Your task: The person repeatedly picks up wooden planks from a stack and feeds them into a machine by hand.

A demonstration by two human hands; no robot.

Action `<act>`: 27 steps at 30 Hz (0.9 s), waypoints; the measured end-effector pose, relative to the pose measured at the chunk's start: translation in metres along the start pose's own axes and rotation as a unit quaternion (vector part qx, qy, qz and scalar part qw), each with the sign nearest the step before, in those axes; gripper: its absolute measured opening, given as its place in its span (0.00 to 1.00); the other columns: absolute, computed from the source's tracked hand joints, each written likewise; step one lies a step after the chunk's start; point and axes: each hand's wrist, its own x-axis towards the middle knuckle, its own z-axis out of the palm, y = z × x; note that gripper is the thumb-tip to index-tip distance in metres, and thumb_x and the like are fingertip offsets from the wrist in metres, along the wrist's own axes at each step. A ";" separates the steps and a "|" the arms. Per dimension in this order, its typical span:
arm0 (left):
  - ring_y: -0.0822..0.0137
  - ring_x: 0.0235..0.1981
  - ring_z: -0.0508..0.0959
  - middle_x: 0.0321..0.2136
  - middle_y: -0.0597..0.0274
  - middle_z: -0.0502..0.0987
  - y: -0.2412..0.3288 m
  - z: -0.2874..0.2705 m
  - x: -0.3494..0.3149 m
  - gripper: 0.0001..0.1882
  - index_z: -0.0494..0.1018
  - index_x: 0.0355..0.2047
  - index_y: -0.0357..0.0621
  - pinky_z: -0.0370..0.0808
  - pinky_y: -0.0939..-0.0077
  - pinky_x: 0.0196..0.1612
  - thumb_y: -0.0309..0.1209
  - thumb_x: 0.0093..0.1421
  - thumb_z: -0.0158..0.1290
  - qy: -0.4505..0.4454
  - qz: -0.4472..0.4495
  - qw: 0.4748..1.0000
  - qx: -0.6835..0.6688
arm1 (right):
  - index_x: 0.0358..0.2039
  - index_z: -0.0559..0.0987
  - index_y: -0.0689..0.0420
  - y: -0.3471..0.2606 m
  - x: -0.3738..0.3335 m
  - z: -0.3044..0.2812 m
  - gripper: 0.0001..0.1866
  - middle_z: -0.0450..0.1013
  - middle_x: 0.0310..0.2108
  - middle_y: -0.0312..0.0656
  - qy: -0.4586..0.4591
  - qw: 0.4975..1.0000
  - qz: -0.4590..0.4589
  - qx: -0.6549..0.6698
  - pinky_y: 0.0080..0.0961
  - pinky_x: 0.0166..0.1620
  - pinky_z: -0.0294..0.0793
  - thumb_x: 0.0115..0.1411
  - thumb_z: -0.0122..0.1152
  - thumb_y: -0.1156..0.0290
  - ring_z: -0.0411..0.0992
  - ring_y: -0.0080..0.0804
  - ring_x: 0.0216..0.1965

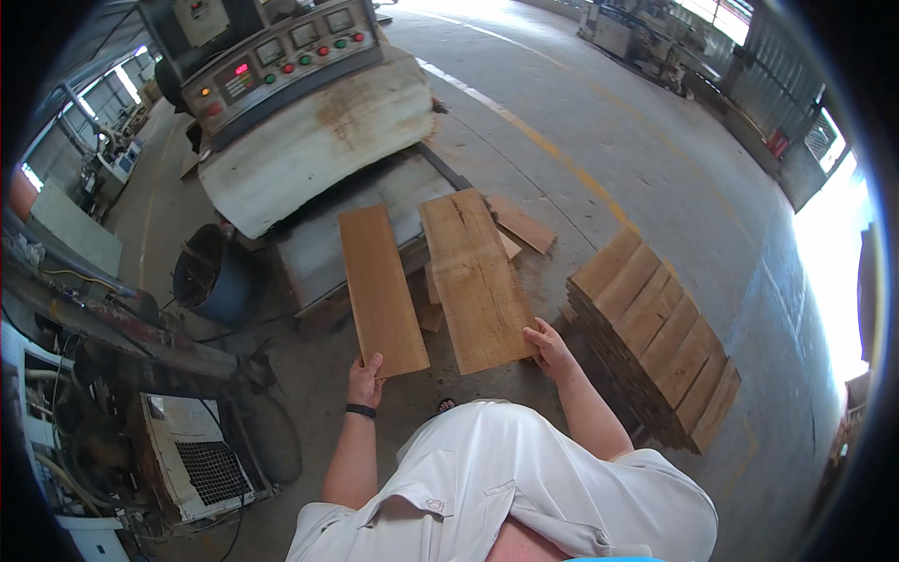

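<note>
Left hand [366,382] grips a board [382,290]; bucket [232,292] holds scraps [198,257].

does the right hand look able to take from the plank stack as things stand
Probably not yet: the right hand is gripping the wider wooden plank, though nothing visible blocks its way to the plank stack.
</note>
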 end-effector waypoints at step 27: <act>0.45 0.69 0.53 0.67 0.49 0.54 0.022 0.004 0.134 0.46 0.58 0.68 0.50 0.57 0.55 0.70 0.31 0.49 0.68 0.128 0.109 0.615 0.770 | 0.69 0.60 0.50 -0.019 0.228 0.134 0.52 0.48 0.71 0.46 -0.151 0.603 -0.221 -0.752 0.48 0.70 0.48 0.44 0.77 0.60 0.46 0.47 0.72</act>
